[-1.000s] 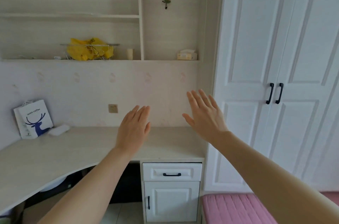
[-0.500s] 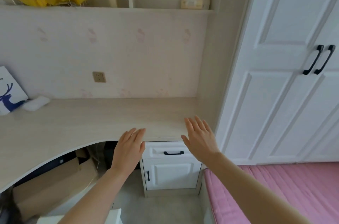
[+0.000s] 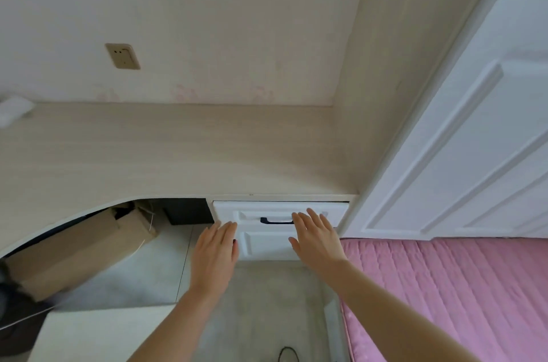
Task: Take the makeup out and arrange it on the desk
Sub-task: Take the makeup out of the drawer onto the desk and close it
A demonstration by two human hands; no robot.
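Though unseen as yet, presume makeup stowed inside the shut drawer (image 3: 228,209) below the counter (image 3: 178,154). Note left hand (image 3: 215,252) and right hand (image 3: 317,238) spread flat before the drawer front, fingers (image 3: 314,217) straight, released, grasping nothing. Read right hand, just beside the dark handle (image 3: 275,221), as poised for the pull; contact not discernible.

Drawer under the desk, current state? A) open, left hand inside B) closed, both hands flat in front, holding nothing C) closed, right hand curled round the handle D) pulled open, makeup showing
B: the drawer front sits closed under the desk, and the left hand and right hand both show straight fingers, empty.
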